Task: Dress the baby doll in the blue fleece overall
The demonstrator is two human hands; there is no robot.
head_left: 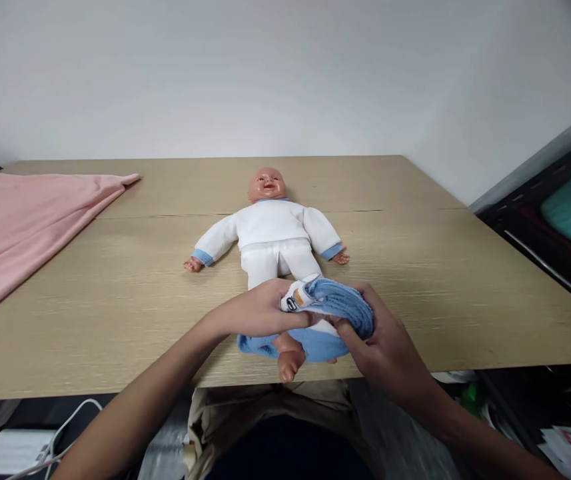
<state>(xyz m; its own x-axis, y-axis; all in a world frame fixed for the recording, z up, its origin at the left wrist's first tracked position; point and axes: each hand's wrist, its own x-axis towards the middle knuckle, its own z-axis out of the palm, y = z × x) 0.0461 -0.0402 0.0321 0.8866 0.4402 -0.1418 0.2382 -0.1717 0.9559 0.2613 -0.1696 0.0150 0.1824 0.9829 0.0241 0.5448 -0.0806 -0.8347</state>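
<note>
Dark clothing [285, 450] is seen below the table [140, 300], above which a bunched blue-and-white garment [342, 300] is gripped from either side by the left hand [260, 308] and right hand [384, 337] at a supine doll's [272, 223] lower end.

Between the left hand [265, 310] and right hand [378, 347], the garment [342, 297] is sitting at the leg end of the doll [272, 223]. The doll is lying on the table [405, 267], its head [268, 185] pointing away beyond the grip. Well left of the grip, a cloth [30, 227] is spreading; far behind, a wall [265, 80] is standing
</note>
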